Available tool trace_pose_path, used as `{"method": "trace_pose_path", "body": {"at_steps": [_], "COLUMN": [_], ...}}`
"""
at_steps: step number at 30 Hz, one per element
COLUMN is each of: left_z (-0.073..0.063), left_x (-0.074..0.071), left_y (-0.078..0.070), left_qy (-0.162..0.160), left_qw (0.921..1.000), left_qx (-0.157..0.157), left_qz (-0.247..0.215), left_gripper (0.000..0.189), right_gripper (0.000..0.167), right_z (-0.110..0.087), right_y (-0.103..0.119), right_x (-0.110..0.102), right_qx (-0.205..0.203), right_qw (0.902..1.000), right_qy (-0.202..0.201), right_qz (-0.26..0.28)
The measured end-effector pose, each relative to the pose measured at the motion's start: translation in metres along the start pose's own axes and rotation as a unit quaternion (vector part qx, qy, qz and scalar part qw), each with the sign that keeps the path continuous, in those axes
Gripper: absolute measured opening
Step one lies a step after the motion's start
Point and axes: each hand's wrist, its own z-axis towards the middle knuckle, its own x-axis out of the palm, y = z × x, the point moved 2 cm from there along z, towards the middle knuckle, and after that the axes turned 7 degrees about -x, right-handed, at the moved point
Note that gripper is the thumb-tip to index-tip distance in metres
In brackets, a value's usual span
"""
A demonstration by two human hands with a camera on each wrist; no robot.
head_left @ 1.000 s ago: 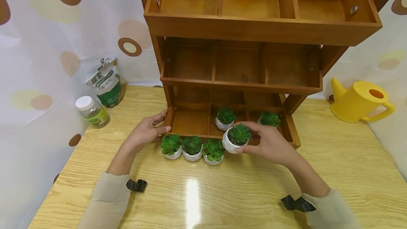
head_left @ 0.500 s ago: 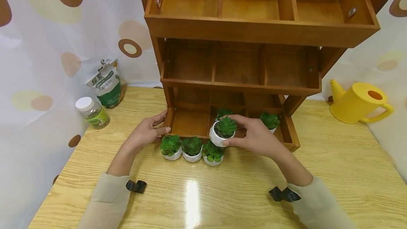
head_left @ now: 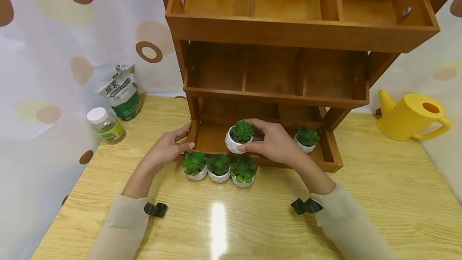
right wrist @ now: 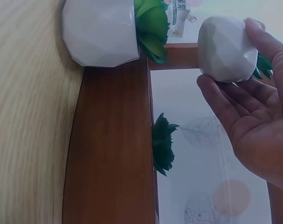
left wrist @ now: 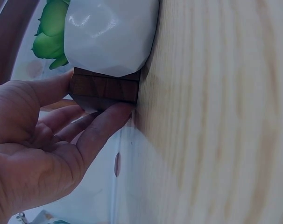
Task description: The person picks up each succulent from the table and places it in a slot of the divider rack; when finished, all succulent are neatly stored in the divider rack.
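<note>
My right hand (head_left: 272,141) pinches a small potted succulent (head_left: 234,141) by its white faceted pot, raised over the front of the wooden plant stand's (head_left: 303,35) bottom tier. In the right wrist view that pot (right wrist: 225,49) sits between thumb and fingers. At the tier's left end, my left hand (head_left: 169,147) grips the wooden corner (left wrist: 104,86). Three more potted succulents, left (head_left: 196,175), middle (head_left: 219,176) and right (head_left: 243,180), stand in a row on the table along the stand's front. Another succulent (head_left: 306,139) sits inside the tier's right part.
A lidded plastic jar (head_left: 108,127) and a green-and-white pouch (head_left: 124,95) closed with a clip stand at the left. To the right is a yellow watering can (head_left: 409,115). The stand's upper tiers overhang the bottom one. Patterned white sheeting (head_left: 43,71) covers the walls.
My right hand has carried the potted succulent leftward and slightly away from me. A succulent in the middle of the bottom tier is now hidden behind that hand. The left hand stays put.
</note>
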Motion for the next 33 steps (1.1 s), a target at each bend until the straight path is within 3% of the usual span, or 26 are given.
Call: {"method": "trace_pose_path", "body": {"at_steps": [18, 33], "left_z": [0.000, 0.001], "left_x": [0.001, 0.002], "left_y": [-0.001, -0.001], "left_qy": [-0.007, -0.009], "left_qw": [1.0000, 0.9999], "left_qx": [-0.002, 0.000], "left_qz": [0.004, 0.015], "left_gripper": [0.072, 0.072], "right_gripper": [0.071, 0.071], "right_z": [0.042, 0.060], "right_y": [-0.012, -0.017], "right_x": [0.018, 0.031], "right_qx": [-0.001, -0.013], "right_qw": [0.9997, 0.9980], "right_qy": [0.021, 0.045], "right_qz": [-0.012, -0.042]}}
